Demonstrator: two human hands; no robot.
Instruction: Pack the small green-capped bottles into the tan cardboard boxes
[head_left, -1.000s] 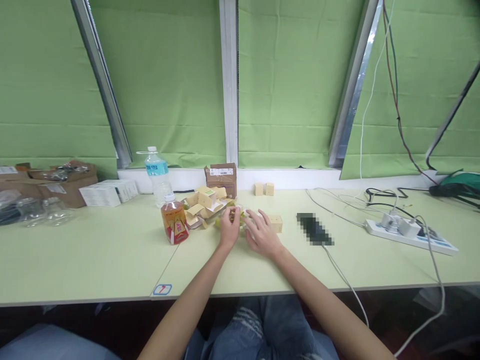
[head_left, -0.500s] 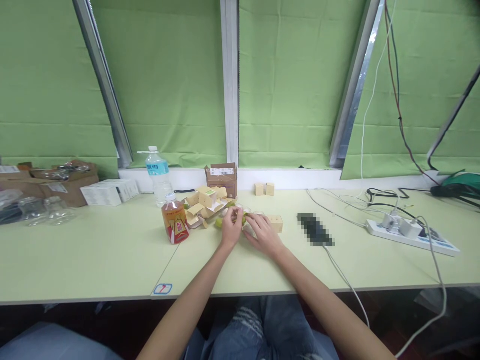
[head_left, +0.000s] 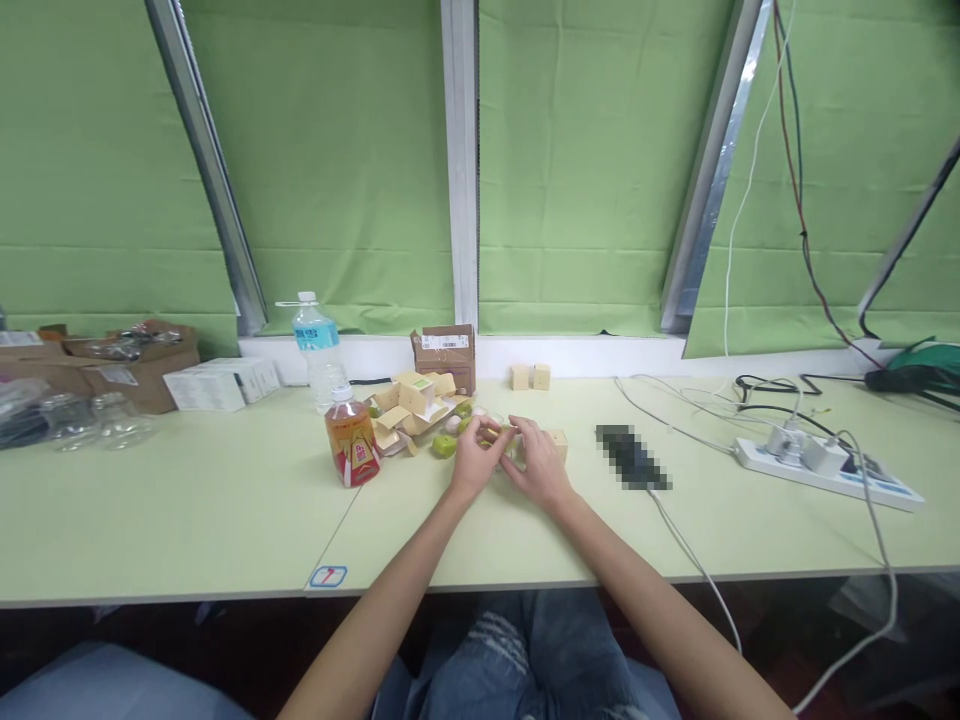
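Observation:
Over the middle of the table my left hand [head_left: 476, 458] and my right hand [head_left: 538, 468] meet, fingertips bent together around a small item. What they grip is mostly covered by the fingers; something clear shows beneath them. Just left of my left hand lies a small round green thing [head_left: 444, 446], with more green and whitish pieces behind it. A small tan box [head_left: 558, 443] is partly hidden behind my right hand. Opened tan cartons [head_left: 411, 405] lie heaped farther left.
Left of the heap stand an orange-red drink bottle [head_left: 352, 440] and a large water bottle [head_left: 321, 355]. A brown carton [head_left: 448, 355] and two small tan boxes [head_left: 530, 377] sit at the back. At right are a pixelated dark object [head_left: 631, 458], cables and a power strip [head_left: 825, 475].
Both hands have shifted slightly right and stay close together. More of the green and whitish pieces left of my left hand now shows.

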